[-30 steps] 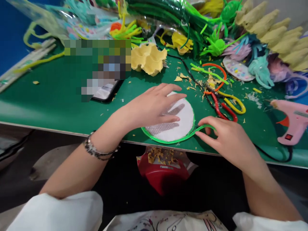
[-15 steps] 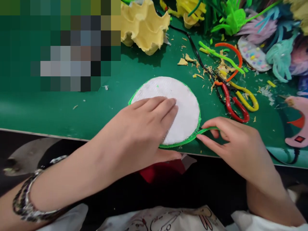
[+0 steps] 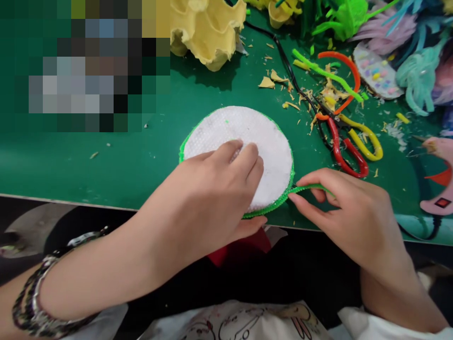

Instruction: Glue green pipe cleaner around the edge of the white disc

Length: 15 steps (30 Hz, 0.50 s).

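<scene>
A white round disc (image 3: 271, 156) lies near the table's front edge, with a green fuzzy strip (image 3: 268, 209) around its rim. My left hand (image 3: 215, 198) rests over the disc's lower left part, its fingers bent on the white face and its thumb at the front rim. At the disc's lower right, my right hand (image 3: 348, 212) pinches the loose end of the green strip between thumb and index finger. That end runs from the rim into the palm, where its tip is partly hidden.
Red and yellow-handled scissors (image 3: 348, 141) lie right of the disc among scraps. A yellow egg carton (image 3: 208, 33), a black cord, pipe cleaners (image 3: 327, 75), fuzzy bundles (image 3: 421, 75) and a pink glue gun (image 3: 442, 174) surround them on the green table (image 3: 148, 174).
My left hand's fingers have bent more on the disc. The disc has shifted slightly left in view. My right hand still holds the green strip.
</scene>
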Each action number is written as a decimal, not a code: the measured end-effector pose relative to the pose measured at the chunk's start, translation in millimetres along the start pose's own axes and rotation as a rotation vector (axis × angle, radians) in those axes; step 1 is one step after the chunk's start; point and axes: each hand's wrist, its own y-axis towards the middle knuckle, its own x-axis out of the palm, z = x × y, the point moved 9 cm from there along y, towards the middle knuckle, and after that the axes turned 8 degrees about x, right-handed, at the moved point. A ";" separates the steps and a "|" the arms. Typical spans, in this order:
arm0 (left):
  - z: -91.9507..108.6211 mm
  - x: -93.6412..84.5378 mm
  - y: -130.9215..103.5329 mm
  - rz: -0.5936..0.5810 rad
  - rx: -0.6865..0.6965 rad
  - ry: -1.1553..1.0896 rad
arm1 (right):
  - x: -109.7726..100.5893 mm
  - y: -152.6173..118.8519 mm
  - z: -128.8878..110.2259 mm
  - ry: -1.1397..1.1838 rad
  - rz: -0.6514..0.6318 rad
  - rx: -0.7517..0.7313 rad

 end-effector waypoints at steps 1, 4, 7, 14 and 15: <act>0.6 -0.4 0.5 -0.003 -0.004 0.004 | -0.3 0.3 0.6 -0.008 0.003 0.008; 2.3 -0.4 2.1 -0.018 -0.011 0.026 | -1.4 1.2 1.3 -0.039 0.017 0.022; 4.5 -0.5 3.1 -0.018 -0.011 0.045 | -1.5 2.2 1.5 -0.041 0.022 0.036; 2.2 -2.8 5.4 -0.002 -0.053 0.001 | 2.6 5.2 1.9 -0.036 -0.010 0.071; 1.2 -2.8 6.0 -0.005 -0.059 -0.010 | 2.9 5.6 1.3 -0.041 -0.008 0.070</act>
